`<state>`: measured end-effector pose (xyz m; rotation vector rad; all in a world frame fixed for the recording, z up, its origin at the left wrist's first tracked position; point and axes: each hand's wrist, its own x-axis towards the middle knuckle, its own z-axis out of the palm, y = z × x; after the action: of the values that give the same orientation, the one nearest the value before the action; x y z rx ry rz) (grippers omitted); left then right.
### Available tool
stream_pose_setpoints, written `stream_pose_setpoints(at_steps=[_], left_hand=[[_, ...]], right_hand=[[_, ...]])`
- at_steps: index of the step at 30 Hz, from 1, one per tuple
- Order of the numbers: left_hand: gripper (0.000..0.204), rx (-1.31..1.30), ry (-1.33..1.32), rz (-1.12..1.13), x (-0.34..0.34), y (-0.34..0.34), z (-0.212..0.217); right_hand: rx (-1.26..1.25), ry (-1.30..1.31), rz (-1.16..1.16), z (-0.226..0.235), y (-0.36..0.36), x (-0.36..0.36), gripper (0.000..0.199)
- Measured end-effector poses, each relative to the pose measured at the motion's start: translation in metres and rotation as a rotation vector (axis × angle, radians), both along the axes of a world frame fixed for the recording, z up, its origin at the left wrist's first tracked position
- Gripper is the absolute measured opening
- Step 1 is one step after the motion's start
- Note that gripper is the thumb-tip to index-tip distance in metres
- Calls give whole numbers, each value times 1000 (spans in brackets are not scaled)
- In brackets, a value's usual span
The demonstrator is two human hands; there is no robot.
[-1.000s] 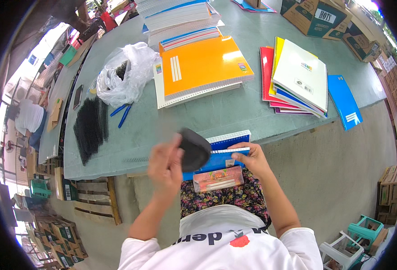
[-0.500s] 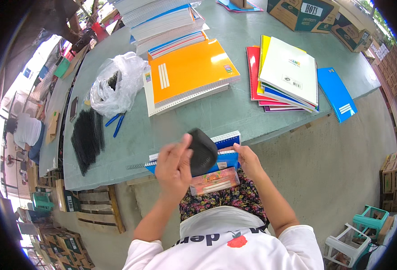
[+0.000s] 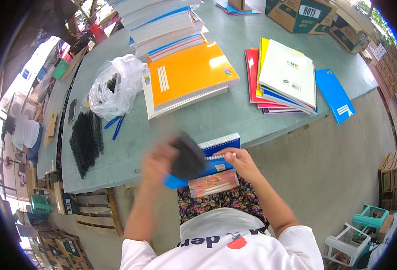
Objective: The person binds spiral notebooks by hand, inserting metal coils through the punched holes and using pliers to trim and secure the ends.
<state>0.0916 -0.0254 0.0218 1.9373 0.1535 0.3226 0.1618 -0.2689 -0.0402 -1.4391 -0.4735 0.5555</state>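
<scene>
The blue notebook (image 3: pixel 214 157) lies at the near edge of the green table (image 3: pixel 234 112), partly overhanging it toward the person's lap. The left hand (image 3: pixel 160 162) is blurred with motion and closed around a dark, flat object (image 3: pixel 187 156) held over the notebook's left part; what the object is cannot be told. The right hand (image 3: pixel 239 163) presses on the notebook's right end, fingers curled over the white spiral edge (image 3: pixel 218 156); how tightly it grips cannot be told.

The notebook looks light and fairly stiff across its cover but will flex if lifted by one corner, so it is best held along the bound edge or with a flat palm on the cover. The cover looks smooth and could slip off the table lip. The wire coil is likely easy to bend.

Just below the notebook, on the lap, lies a flat orange packet (image 3: pixel 214 183). Beyond the notebook stands an orange-covered stack of notebooks (image 3: pixel 189 76), and to the right of that a stack with a white cover on top (image 3: pixel 281 74) and a loose blue cover (image 3: pixel 335 95). Far left of the notebook lie a pile of black spiral coils (image 3: pixel 86 139), two blue pens (image 3: pixel 115 123) and a clear plastic bag (image 3: pixel 115 85). Nothing blocks the hands.
</scene>
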Motion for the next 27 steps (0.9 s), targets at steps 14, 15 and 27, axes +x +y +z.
stream_pose_setpoints(at_steps=[14,15,27], left_hand=[[27,759,-232,-408,32,-34,26],[26,612,-195,-539,28,-61,30],[21,564,-104,-598,21,-80,8]], right_hand=[[-50,177,6,10,16,-5,21],[-106,121,23,14,15,-5,20],[-337,-323,-74,-15,5,-17,18]])
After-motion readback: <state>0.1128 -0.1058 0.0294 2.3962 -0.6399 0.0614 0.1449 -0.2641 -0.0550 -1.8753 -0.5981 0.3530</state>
